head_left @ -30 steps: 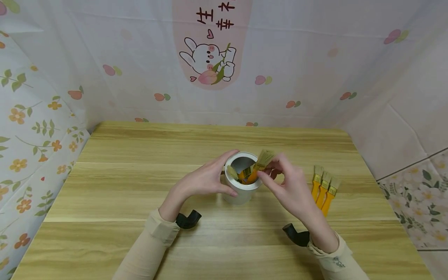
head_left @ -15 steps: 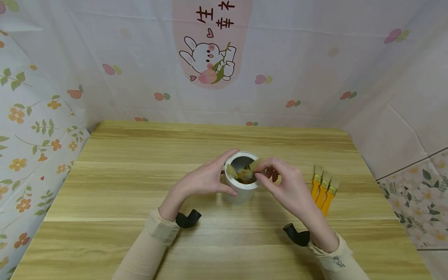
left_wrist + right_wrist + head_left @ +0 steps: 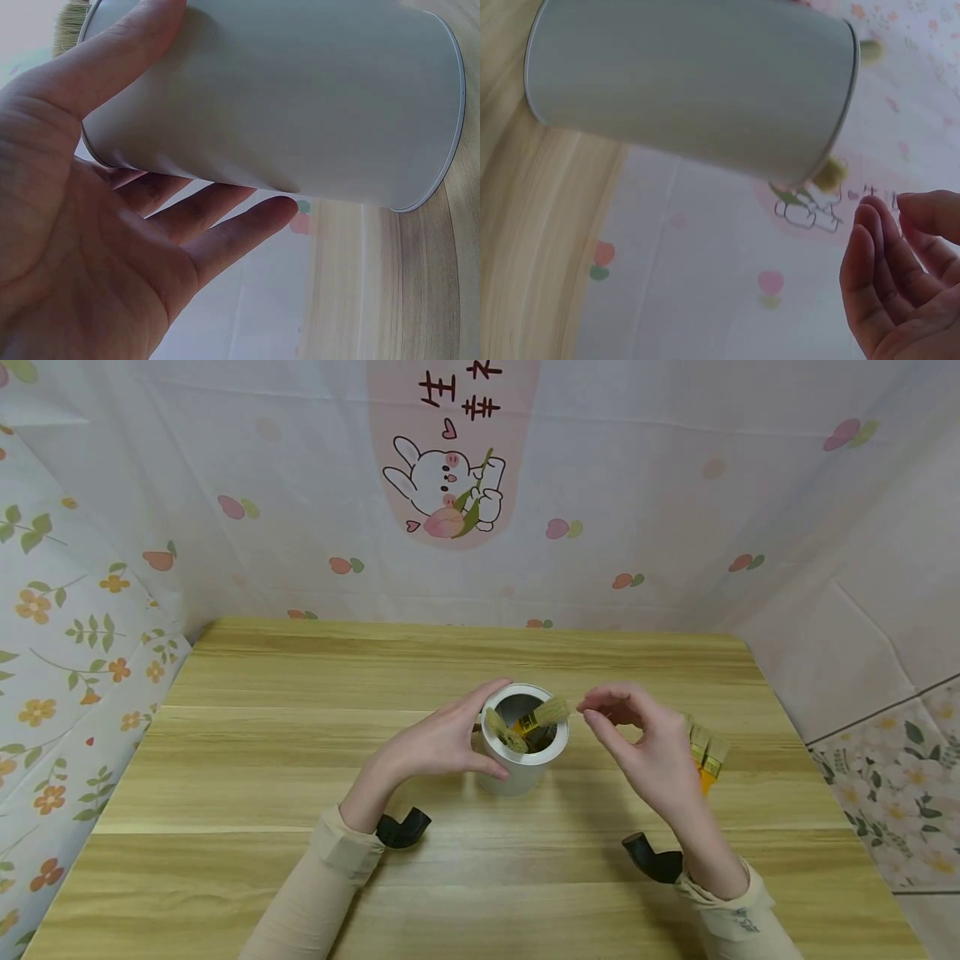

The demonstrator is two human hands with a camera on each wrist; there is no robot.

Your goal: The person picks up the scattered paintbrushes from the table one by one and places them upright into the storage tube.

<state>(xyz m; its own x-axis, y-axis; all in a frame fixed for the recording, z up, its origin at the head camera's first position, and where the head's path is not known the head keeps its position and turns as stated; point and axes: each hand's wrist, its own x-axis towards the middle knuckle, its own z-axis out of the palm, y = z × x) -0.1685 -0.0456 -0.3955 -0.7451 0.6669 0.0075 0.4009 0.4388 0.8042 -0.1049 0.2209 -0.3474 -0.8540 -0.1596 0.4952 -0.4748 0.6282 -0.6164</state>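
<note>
A white metal can (image 3: 513, 782) stands upright near the middle of the table. My left hand (image 3: 441, 740) holds its left side, the thumb in front and the fingers reaching round behind; the left wrist view shows this thumb (image 3: 124, 56) on the can wall. Paintbrushes with yellow-orange handles stand in the can, bristles up. One brush (image 3: 546, 713) leans against the right of the rim, and another (image 3: 504, 732) leans left. My right hand (image 3: 647, 737) is just right of the can, nothing between its thumb and fingers, which are bent loosely near each other.
More paintbrushes (image 3: 709, 755) lie on the wooden table (image 3: 300, 693) at the right, partly hidden behind my right hand and wrist. A patterned cloth (image 3: 645, 493) hangs behind the table. Black curved pieces (image 3: 405, 828) sit at both wrists.
My right hand lowered a paintbrush into the can, let it go, and moved away to the right. The left hand has stayed on the can.
</note>
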